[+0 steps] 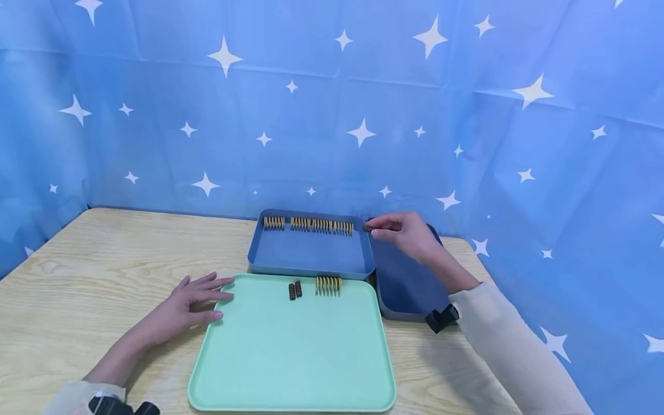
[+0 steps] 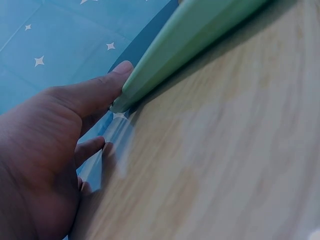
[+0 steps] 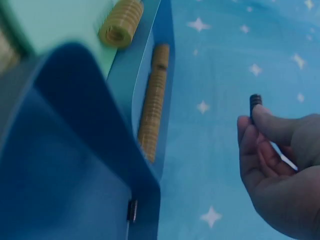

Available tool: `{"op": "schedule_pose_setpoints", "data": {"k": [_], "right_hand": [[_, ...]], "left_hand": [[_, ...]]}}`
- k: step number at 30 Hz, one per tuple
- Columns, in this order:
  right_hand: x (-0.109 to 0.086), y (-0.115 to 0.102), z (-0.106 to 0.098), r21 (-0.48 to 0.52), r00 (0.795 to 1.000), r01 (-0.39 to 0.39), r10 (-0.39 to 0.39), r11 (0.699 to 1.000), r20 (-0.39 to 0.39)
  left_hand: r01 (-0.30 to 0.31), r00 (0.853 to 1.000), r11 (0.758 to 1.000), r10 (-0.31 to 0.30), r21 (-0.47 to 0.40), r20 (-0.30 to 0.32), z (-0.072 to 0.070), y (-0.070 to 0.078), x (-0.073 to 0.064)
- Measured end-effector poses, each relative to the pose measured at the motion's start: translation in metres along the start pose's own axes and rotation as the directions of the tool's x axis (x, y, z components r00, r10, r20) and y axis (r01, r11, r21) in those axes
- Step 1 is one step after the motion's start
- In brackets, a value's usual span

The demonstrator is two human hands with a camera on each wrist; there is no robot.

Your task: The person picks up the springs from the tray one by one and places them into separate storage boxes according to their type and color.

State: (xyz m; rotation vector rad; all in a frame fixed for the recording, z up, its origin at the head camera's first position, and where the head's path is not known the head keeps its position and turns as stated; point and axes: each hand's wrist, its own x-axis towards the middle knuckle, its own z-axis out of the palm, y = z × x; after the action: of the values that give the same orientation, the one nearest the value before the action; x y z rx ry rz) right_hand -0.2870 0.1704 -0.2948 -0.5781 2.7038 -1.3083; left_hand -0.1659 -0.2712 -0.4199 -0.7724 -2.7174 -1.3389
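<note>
My right hand (image 1: 407, 233) pinches a small dark coil spring (image 3: 255, 102) between thumb and fingertips, above the far end of the dark blue tray (image 1: 407, 276) on the right. Inside that tray, another small dark piece (image 3: 132, 210) lies against the wall in the right wrist view. My left hand (image 1: 181, 305) lies at the left rim of the mint green tray (image 1: 290, 357), fingers spread, with the thumb (image 2: 121, 68) touching the rim. Two dark springs (image 1: 295, 290) and one larger gold spring (image 1: 329, 285) lie near the green tray's far edge.
Behind the green tray stands a blue tray (image 1: 311, 253) with several gold springs (image 1: 321, 225) in a row along its far wall. All the trays stand close together on a wooden table (image 1: 129, 253). A blue star-patterned curtain (image 1: 311, 104) hangs behind and to the sides.
</note>
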Motion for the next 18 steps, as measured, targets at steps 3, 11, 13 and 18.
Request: {"op": "schedule_pose_setpoints", "data": {"k": [3,11,13,18], "right_hand": [[0.007,0.009,-0.006,-0.009,1.0,-0.002,0.002,1.0,-0.014],[0.026,0.037,-0.024,-0.052,1.0,0.02,-0.021,0.998,-0.021],[0.03,0.044,-0.027,-0.066,1.0,0.006,-0.008,0.998,-0.027],[0.037,0.066,-0.031,-0.081,0.998,-0.044,0.04,0.996,-0.052]], "left_hand": [[0.002,1.0,1.0,-0.002,-0.003,-0.002,0.0,0.0,-0.001],[-0.008,1.0,1.0,0.008,-0.014,-0.01,0.0,0.0,-0.003],[-0.011,1.0,1.0,0.01,-0.02,-0.012,0.0,0.0,-0.003],[-0.018,1.0,1.0,0.018,-0.009,-0.014,0.001,-0.003,-0.002]]}}
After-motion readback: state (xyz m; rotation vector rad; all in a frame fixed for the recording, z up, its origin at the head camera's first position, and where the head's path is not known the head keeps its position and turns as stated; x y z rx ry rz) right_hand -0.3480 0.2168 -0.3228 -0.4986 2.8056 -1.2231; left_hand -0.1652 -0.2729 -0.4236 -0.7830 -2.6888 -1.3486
